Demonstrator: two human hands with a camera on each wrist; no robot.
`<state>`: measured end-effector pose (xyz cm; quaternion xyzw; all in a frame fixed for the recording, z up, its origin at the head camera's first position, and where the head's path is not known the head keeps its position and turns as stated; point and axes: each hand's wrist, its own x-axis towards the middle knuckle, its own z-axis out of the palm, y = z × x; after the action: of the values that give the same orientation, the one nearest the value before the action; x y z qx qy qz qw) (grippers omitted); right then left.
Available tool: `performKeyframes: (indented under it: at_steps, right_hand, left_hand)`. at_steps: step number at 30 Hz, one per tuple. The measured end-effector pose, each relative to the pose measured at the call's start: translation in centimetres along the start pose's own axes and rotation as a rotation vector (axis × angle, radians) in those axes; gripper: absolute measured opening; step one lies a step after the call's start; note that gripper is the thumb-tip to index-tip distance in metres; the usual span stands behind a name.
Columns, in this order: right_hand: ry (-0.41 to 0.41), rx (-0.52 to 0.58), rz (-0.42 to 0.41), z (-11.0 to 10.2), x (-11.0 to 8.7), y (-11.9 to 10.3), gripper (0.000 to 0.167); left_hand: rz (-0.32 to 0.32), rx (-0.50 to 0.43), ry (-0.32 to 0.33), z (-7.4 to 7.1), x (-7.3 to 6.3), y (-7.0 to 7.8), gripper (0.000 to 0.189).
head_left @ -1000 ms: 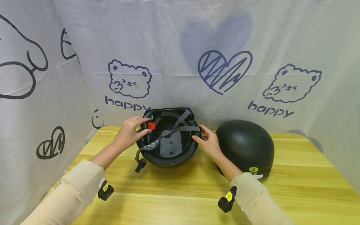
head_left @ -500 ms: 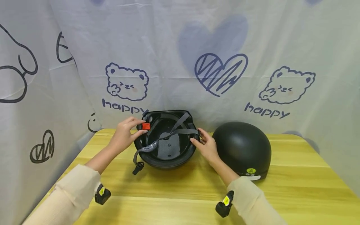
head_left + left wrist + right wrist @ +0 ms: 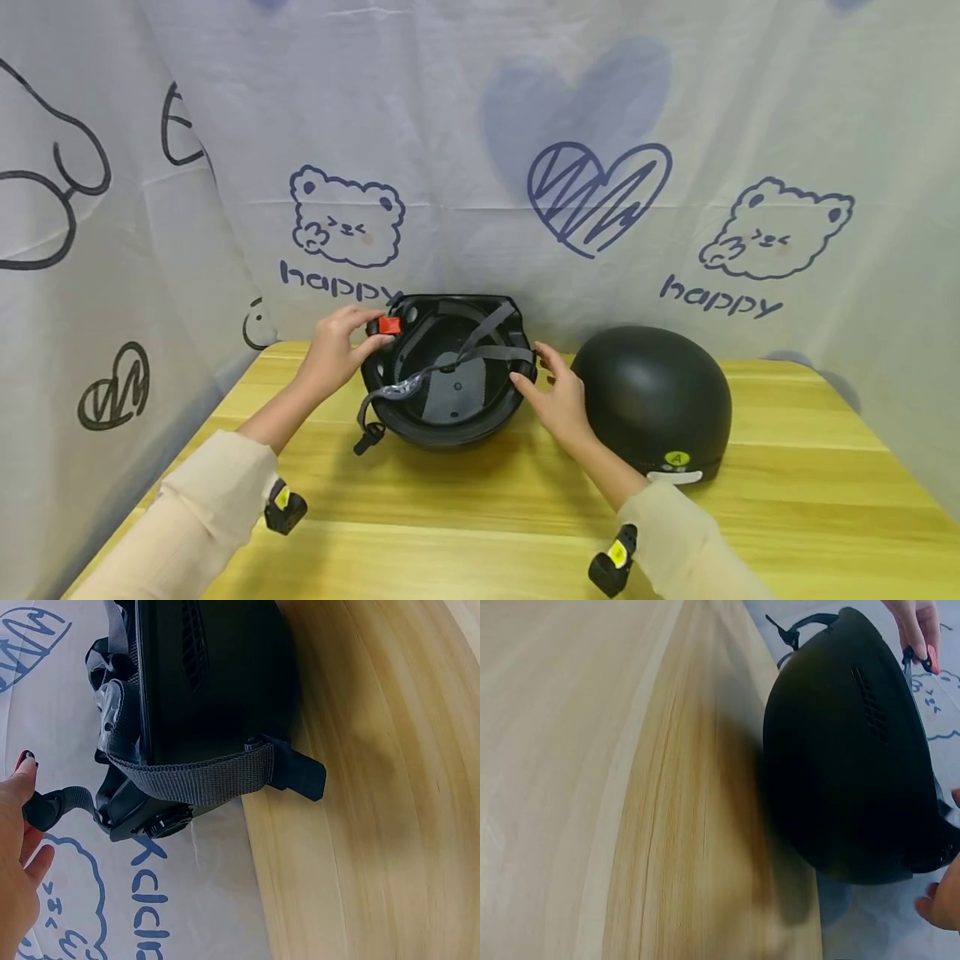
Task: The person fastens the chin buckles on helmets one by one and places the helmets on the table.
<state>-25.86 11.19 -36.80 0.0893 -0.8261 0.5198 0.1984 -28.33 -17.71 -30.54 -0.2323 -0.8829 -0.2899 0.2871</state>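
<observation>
A black helmet (image 3: 459, 398) lies upturned on the table, its padded inside facing me and grey straps (image 3: 491, 353) crossing it. My left hand (image 3: 330, 354) pinches a black-and-red buckle (image 3: 389, 325) between thumb and fingertips at the helmet's upper left rim. From that buckle a short dark strap runs to the helmet in the left wrist view. Thumb inside and fingers outside, my right hand (image 3: 561, 400) grips the right rim. The other strap hangs over the lower left rim, ending in a black clip (image 3: 298, 772). The far fingers of my right hand are partly hidden.
A second black helmet (image 3: 652, 392), dome up with a yellow "A" sticker, stands just right of my right hand. Behind the wooden table (image 3: 420, 550) hangs a white printed cloth (image 3: 465, 108). Another side of cloth closes off the left.
My left hand has drawn the buckle a little left and up, away from the helmet's inside. My right hand stays at the right rim, and the second helmet has not moved.
</observation>
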Motion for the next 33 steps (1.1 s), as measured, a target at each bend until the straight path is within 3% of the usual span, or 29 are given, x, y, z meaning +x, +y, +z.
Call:
performKeyframes:
  at_steps: [5, 8, 23, 28, 33]
  right_hand:
    - [0.165, -0.056, -0.203, 0.4, -0.5, -0.5, 0.042]
    - [0.218, -0.066, -0.358, 0.7, -0.7, -0.9, 0.036]
    - [0.055, -0.293, -1.030, 4.4, -1.9, -2.9, 0.032]
    - [0.082, -0.361, -1.215, 5.8, -2.7, -3.7, 0.034]
    - [0.102, -0.390, -1.327, 7.1, -3.6, -4.6, 0.032]
  left_hand:
    - [-0.025, -0.013, 0.001, 0.1, 0.2, -0.1, 0.035]
    - [-0.031, -0.016, 0.001, 0.1, 0.4, -0.2, 0.035]
    - [-0.067, -0.073, 0.016, 0.4, 0.7, -1.4, 0.036]
    - [-0.004, -0.060, -0.002, 0.2, 0.4, -1.9, 0.034]
    - [0.050, -0.032, -0.022, -0.2, 0.3, -2.1, 0.034]
